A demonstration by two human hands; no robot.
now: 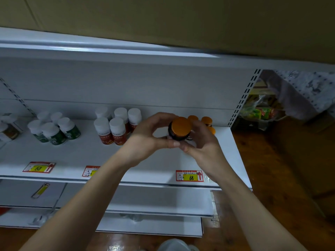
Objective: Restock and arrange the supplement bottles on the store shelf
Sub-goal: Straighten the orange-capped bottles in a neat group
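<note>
1. Two hands hold one dark jar (178, 132) with an orange lid, above the right part of the white shelf (76, 156).
2. Left hand (150, 140): fingers curled round the jar's left side, thumb below it. Gripping the jar.
3. Right hand (203, 142): fingers curled round the jar's right side and underside. Also gripping the jar. The thumbs meet beneath it.
4. Jar is tilted, lid facing the camera.
5. Just behind the right fingers: three more orange-lidded jars (206, 121) standing on the shelf near the back panel.
6. Just left of the left fingers: a cluster of white-capped bottles with red labels (112, 131), upright, two rows.
7. Farther left of the fingers: white-capped bottles with green labels (54, 131), grouped, upright.
8. Far left edge: more containers, partly cut off; kind cannot be told.
9. Below the fingers, on the shelf's front edge: price tag reading 68 (189, 176). Left of it, a tag partly hidden by the left forearm, and a tag reading 168 (39, 167).
10. Right of the shelf: wooden floor (272, 169).
</note>
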